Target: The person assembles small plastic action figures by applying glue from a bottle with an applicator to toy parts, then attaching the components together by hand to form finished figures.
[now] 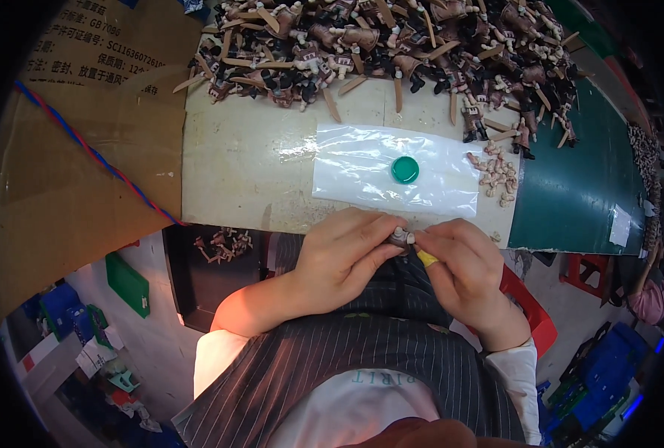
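Note:
Close to the table's near edge, my left hand (347, 250) pinches a small toy figure (400, 237) between thumb and fingers. The figure has a pale top and a brownish body, partly covered by the fingers. My right hand (462, 261) is closed at the figure's right side, its fingertips at a small pale part (411, 237). Yellow tape (426, 257) is wrapped round one right finger. Just beyond the hands lies a clear plastic sheet (354, 168) with a green cap (405, 170) on it. Beside the sheet, small pale parts (497, 175) form a loose pile.
A large heap of toy figures (362, 37) with tan flat pieces covers the table's far side. To the left stands a cardboard box (85, 164) with a red and blue cord (97, 153). Below are a dark tray (190, 287) holding figures and a red stool (530, 306).

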### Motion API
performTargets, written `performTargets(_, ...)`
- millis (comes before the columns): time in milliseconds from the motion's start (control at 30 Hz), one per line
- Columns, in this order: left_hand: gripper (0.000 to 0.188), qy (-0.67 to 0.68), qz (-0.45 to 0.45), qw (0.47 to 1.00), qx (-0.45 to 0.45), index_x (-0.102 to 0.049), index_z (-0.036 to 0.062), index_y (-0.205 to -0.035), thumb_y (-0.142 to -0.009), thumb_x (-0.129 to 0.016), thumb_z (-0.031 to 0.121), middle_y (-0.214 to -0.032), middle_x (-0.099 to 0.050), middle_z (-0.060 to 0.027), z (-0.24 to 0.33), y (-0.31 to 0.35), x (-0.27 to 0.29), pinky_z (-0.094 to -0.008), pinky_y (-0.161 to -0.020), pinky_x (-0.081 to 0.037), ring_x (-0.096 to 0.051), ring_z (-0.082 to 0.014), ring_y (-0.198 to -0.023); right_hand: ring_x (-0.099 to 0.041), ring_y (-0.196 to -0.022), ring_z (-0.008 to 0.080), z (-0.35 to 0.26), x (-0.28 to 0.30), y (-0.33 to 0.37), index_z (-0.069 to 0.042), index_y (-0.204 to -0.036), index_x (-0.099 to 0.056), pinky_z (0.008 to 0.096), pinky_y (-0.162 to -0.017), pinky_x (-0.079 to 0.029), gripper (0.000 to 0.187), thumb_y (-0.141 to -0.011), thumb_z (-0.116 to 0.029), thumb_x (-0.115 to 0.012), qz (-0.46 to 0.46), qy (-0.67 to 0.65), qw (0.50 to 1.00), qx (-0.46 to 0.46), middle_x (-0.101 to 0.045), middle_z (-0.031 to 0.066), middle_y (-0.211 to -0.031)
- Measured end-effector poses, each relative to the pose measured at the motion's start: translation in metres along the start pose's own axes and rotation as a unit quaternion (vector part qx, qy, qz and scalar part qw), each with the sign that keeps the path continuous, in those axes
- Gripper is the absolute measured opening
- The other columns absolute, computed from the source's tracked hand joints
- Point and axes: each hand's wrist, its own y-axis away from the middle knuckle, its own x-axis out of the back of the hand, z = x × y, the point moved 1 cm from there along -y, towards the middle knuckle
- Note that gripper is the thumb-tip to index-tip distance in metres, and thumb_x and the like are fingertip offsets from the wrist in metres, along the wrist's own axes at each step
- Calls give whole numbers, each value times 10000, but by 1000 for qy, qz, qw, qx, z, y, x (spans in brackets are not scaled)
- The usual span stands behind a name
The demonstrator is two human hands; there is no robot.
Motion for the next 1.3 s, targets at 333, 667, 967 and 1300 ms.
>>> performTargets(333,327,3,38,999,-12,-600,-50,-1110,-796,-672,8,-923,-640,-187,-2,11,-12,-389,-648,-487,-620,-345,-751,-617,-691,280,7,-11,5,49,-984,-651,338,-591,-500,328,-658,85,-654,-9,-31,999,2,-599,152,-843)
performTargets(667,303,-18,26,1000,1,-603,-63,-1084,-794,-670,-9,-905,-639,-182,0,14,-15,-365,-647,-484,-612,-323,-738,-612,-677,276,11,-21,14,53,-964,-650,336,-579,-489,296,-671,96,-656,21,-37,999,12,-596,147,-826)
performTargets(967,306,-46,31,998,3,-613,-67,-1076,-778,-676,-35,-923,-648,-186,4,20,-15,-341,-669,-497,-623,-303,-758,-607,-669,277,12,-29,20,54,-956,-648,339,-569,-487,283,-675,92,-668,53,-31,997,38,-591,143,-810)
performTargets(1300,343,-157,93,978,-104,-619,-39,-1041,-713,-718,-39,-945,-662,-165,0,37,-20,-364,-698,-520,-650,-318,-810,-625,-716,282,19,-47,30,53,-982,-647,339,-596,-508,339,-646,92,-677,94,-48,988,114,-628,146,-879)
